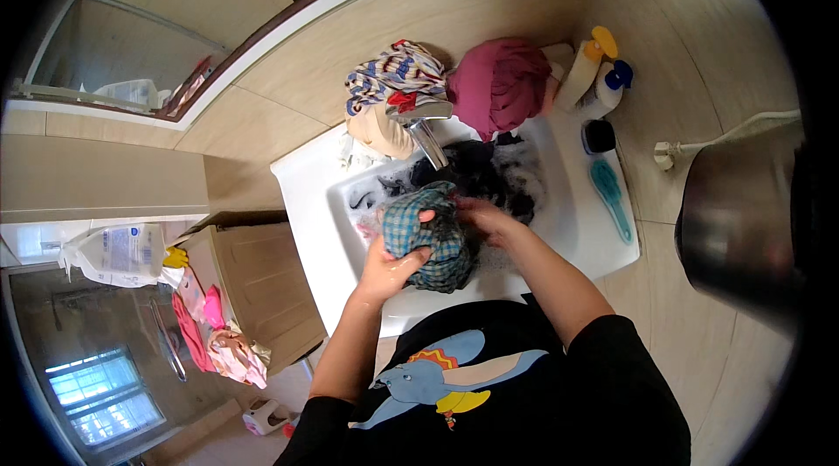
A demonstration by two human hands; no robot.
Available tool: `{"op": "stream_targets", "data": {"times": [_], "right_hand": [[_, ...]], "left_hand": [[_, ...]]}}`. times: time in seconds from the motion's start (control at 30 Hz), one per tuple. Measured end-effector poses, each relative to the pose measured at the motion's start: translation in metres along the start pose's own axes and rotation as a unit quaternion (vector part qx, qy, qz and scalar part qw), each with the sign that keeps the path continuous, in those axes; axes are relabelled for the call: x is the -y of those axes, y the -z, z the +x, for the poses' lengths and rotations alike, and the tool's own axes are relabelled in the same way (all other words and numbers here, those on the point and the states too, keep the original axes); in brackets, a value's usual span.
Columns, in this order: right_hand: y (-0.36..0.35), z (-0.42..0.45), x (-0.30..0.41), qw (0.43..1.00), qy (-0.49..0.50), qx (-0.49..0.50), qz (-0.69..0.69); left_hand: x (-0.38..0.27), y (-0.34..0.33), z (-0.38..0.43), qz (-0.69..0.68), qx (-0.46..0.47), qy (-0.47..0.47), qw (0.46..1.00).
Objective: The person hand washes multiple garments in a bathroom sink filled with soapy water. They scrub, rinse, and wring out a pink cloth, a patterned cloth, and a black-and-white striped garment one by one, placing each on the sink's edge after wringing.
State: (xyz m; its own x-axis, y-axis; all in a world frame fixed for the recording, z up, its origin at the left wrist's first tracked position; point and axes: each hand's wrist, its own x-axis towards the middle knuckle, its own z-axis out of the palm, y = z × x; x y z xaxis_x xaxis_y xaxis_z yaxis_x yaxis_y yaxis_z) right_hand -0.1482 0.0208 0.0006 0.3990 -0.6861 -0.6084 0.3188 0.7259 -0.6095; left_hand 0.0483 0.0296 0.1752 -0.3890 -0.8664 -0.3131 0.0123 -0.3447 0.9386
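My left hand (392,269) grips a wet blue-and-dark checked cloth (442,256), its thumb pressed over the fabric and one fingertip poking out above. The bundled cloth is lifted over the white washbasin (570,249). On its far right side my right hand (488,220) holds the same cloth, with most of its fingers hidden behind the folds. Beneath, dark laundry (475,167) lies soaking in sudsy water. A chrome faucet (429,141) juts over the basin from the back rim.
Behind the faucet sit a patterned garment (396,72) and a maroon cloth (501,86). Pump bottles (580,76), a dark-topped jar (598,137) and a teal brush (609,194) line the right rim. A metal water heater (741,230) bulges at right; folded clothes (229,354) rest on a cabinet at left.
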Motion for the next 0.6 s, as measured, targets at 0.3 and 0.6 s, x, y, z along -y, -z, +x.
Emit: {"op": "stream_targets", "data": {"times": [0.3,0.6], "right_hand": [[0.0,-0.047,-0.006,0.878,0.126,0.025,0.461],[-0.073,-0.08,-0.006,0.975,0.19,0.107,0.047]], "left_hand": [[0.065,0.074,-0.001,0.144,-0.11,0.264,0.947],[0.126,0.055,0.038,0.141,-0.173,0.176,0.959]]}}
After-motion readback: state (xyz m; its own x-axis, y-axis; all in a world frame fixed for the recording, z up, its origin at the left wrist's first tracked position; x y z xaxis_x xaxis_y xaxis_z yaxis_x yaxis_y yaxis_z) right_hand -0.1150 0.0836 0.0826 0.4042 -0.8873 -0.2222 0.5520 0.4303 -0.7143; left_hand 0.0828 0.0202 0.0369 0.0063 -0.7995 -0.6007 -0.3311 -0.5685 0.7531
